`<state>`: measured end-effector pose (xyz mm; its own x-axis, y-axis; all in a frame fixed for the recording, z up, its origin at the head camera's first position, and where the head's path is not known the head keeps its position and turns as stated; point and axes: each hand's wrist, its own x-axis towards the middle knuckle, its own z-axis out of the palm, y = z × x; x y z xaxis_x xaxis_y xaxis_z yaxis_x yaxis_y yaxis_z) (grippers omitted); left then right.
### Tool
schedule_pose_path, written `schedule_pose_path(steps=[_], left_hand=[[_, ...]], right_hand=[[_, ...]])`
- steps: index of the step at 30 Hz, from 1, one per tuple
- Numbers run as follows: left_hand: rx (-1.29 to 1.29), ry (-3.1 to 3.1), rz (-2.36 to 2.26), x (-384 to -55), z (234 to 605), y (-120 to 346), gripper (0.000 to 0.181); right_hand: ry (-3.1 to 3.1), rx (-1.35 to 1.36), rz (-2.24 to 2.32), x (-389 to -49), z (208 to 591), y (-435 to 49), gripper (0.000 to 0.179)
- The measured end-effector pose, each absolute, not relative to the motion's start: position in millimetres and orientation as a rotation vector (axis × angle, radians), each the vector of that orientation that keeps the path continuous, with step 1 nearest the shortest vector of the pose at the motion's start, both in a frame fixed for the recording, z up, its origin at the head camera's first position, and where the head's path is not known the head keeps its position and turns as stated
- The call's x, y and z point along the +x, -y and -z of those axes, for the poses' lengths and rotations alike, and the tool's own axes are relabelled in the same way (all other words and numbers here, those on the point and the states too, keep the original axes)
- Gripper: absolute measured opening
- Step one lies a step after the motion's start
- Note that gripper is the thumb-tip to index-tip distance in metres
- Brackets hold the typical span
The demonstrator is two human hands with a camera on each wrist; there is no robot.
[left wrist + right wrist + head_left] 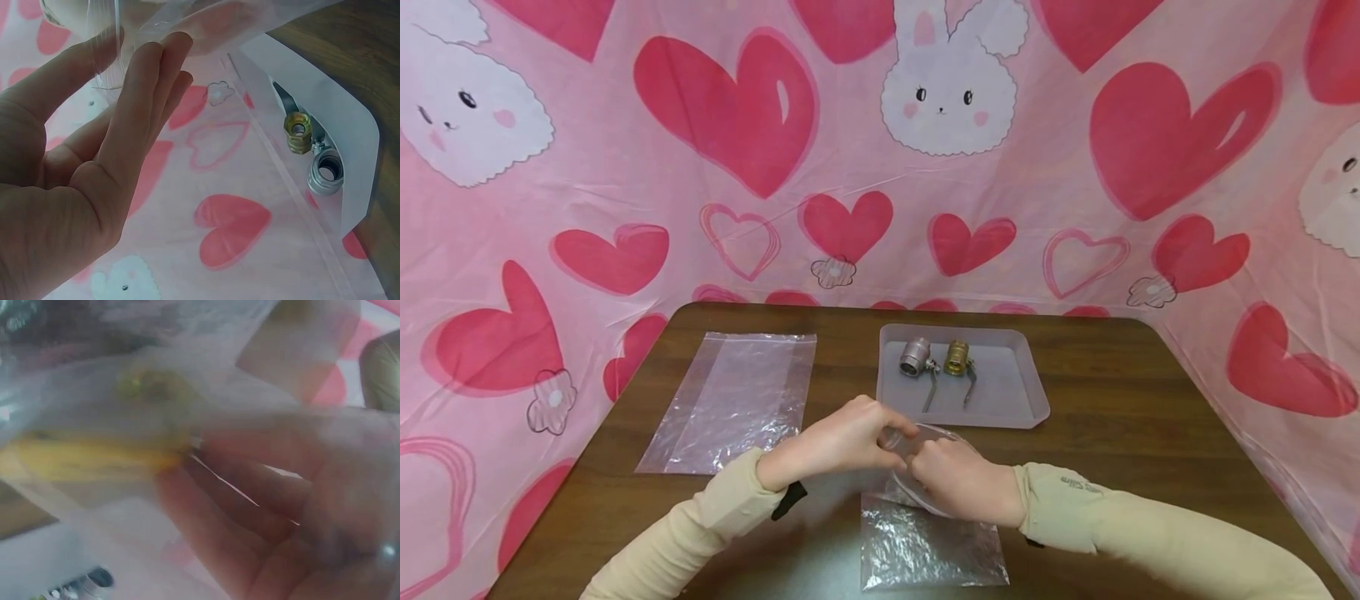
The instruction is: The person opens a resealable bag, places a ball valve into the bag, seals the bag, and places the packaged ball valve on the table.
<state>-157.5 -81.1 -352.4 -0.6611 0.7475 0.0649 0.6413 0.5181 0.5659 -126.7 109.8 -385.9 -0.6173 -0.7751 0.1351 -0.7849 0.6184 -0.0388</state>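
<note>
A clear zip bag [932, 546] hangs and lies under my hands near the front of the table. My left hand [850, 437] holds its mouth, the zip strip [107, 47] running between thumb and fingers in the left wrist view. The right hand [958, 479] reaches into the bag's opening. Through hazy plastic in the right wrist view, its fingers [194, 512] pinch the end of a yellow, bar-like handle [87, 459]. The rest of that item is blurred behind the plastic.
Beyond the hands stands a shallow translucent tray [1011, 408] holding a silver valve [914, 357] and a brass valve [957, 358], each with a lever. Another clear zip bag [741, 400] lies flat at the left. A pink heart-patterned cloth [850, 167] surrounds the table.
</note>
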Motion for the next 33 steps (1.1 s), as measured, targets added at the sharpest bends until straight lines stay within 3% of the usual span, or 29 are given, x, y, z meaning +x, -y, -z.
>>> schedule_pose_path(steps=[3,9,16,26,33], left_hand=[[1.192,-2.561,-0.859,-157.1,350.5,81.5,0.034],[1.194,-2.536,-0.877,-156.9,347.2,81.7,0.033],[1.164,-2.529,-0.868,-157.4,345.5,81.7,0.033],[1.132,-2.514,-0.875,-157.4,346.1,82.9,0.034],[1.197,-2.516,-0.877,-158.2,346.9,84.5,0.035]], right_hand=[[2.743,1.343,-0.208,-125.7,375.0,-111.2,0.016],[2.788,1.393,-0.379,-121.2,340.9,-123.2,0.021],[2.672,1.267,-0.494,-116.9,318.1,-150.7,0.020],[2.853,1.136,-0.563,-116.6,324.9,-180.0,0.040],[2.897,1.105,-0.531,-120.1,334.2,-192.3,0.022]])
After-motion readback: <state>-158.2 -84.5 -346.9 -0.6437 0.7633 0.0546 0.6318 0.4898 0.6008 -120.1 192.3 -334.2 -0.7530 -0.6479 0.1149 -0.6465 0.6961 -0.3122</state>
